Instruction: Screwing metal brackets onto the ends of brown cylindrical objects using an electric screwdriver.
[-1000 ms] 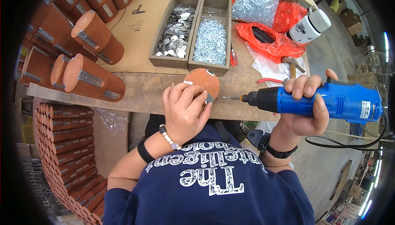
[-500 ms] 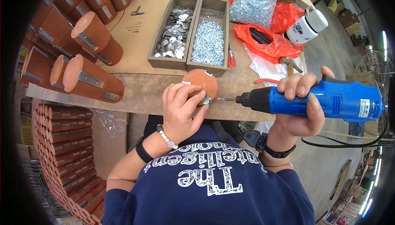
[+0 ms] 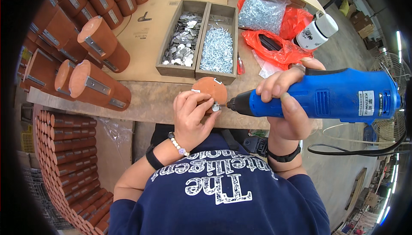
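Note:
My right hand [image 3: 285, 95] is wrapped round a blue electric screwdriver [image 3: 332, 94] with a black nose, held level and pointing left. Its tip meets a small metal tab [image 3: 216, 108] at the near right rim of a reddish-brown round piece [image 3: 214, 90]. My left hand [image 3: 193, 114] pinches that tab with thumb and fingertips and steadies the round piece against the bench edge. White metal clips sit at other points on the rim. My fingers hide the lower left part of the piece. Any screw under the tip is too small to make out.
Beyond my hands stands a divided wooden box [image 3: 195, 75] of flat metal tabs and screws. Reddish-brown cylinders [image 3: 98, 82] crowd the left. At the right are a bag of screws [image 3: 262, 14], red plastic bags [image 3: 279, 54] and a white bottle [image 3: 316, 31]. A black cord [image 3: 343, 152] trails from the screwdriver.
My right hand has brought the screwdriver left, from a gap away up to the tab on the rim. My left hand keeps its pinch. The whole view has shifted slightly.

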{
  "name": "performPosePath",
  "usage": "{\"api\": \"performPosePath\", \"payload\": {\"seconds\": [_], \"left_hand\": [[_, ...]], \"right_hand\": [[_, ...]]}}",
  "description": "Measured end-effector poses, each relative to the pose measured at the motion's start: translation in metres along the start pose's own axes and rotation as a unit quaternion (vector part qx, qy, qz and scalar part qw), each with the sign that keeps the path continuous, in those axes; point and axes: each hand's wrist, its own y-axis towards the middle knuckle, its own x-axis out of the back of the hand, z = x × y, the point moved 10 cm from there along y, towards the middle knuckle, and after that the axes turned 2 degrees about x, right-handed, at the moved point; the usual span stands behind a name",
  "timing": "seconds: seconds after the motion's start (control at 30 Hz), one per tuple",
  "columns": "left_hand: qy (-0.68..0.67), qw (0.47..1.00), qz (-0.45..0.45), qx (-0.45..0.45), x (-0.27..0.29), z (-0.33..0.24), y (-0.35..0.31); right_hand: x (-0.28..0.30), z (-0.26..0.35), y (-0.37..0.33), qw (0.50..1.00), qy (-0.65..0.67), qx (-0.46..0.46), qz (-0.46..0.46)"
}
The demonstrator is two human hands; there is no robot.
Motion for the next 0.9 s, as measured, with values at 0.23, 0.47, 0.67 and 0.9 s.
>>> {"api": "performPosePath", "payload": {"seconds": [0.23, 0.47, 0.67, 0.9], "left_hand": [[-0.001, 1.0, -0.006, 0.0, 0.002, -0.001, 0.0], [-0.002, 1.0, -0.008, -0.006, 0.002, -0.002, 0.001], [-0.005, 1.0, -0.007, -0.002, 0.003, 0.0, 0.0], [-0.012, 1.0, 0.004, -0.006, 0.003, -0.003, 0.002]], "right_hand": [[-0.009, -0.004, 0.002, 1.0, -0.008, -0.013, 0.009], [-0.014, -0.012, 0.003, 0.998, -0.039, -0.028, 0.045], [-0.024, -0.012, 0.006, 0.993, -0.084, -0.003, 0.082], [-0.041, -0.016, 0.011, 0.983, -0.134, 0.01, 0.124]]}}
